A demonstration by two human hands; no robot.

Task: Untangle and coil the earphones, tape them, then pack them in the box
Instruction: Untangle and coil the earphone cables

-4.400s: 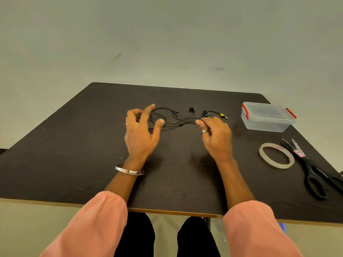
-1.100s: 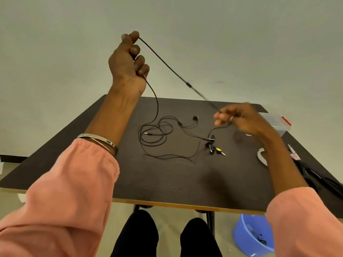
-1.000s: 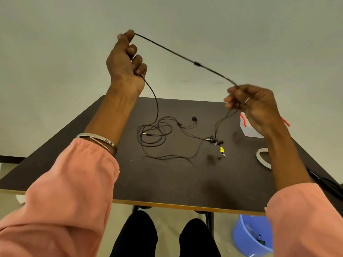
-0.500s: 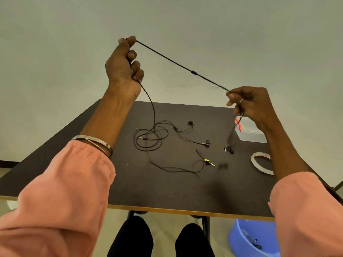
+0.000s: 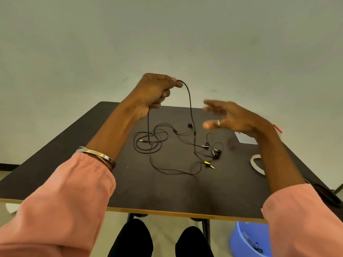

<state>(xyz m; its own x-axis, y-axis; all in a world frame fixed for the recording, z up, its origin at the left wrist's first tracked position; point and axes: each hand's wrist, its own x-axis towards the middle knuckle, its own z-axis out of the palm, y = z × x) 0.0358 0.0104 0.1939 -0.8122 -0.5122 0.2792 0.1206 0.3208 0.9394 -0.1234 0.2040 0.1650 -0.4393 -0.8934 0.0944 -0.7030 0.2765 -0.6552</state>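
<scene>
The left hand [image 5: 154,91] is pinching the limp, light earphone cord [image 5: 190,108] above the table [image 5: 74,164] while the right hand [image 5: 230,117] is hovering spread and empty beside it, likely best gripping near the dangling cord's middle.

Black earphone cable on a dark brown tabletop

The thin black earphone cable [image 5: 191,112] ends in a yellow-marked plug [image 5: 207,162]; the dark brown table [image 5: 167,191] has a pale wooden edge; salmon-pink sleeves [image 5: 61,206], silver bangles [image 5: 96,156], blue plastic tub [image 5: 246,240].

Two hands [image 5: 156,91] [image 5: 233,117], one tape roll [image 5: 257,164], one box [image 5: 246,139], one bucket [image 5: 245,240].
</scene>
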